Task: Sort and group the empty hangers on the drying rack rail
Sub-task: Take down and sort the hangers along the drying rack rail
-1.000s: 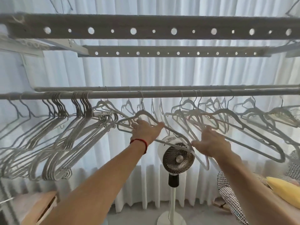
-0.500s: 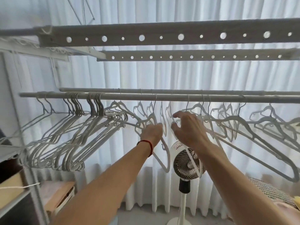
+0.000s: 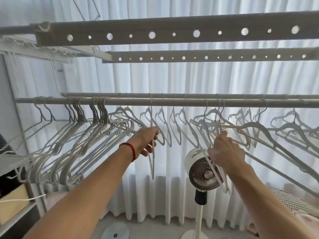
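Left hand [image 3: 146, 140] gripped one thin white hanger [image 3: 152, 163] mid grey metal rail [image 3: 172, 102], right hand [image 3: 224, 150] grasped several white hangers [image 3: 217, 125] rightward.

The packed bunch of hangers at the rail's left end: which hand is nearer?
Left. The left hand grips a hanger just right of the packed bunch; the right hand is farther right, above the fan.

Home laundry corner, drying rack [image 3: 172, 102], curtains [image 3: 172, 78], fan [image 3: 203, 171]

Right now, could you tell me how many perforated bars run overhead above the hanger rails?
2. The nearer perforated bar spans the top of the view; the farther perforated bar sits lower in frame, behind it. More may lie outside the view.
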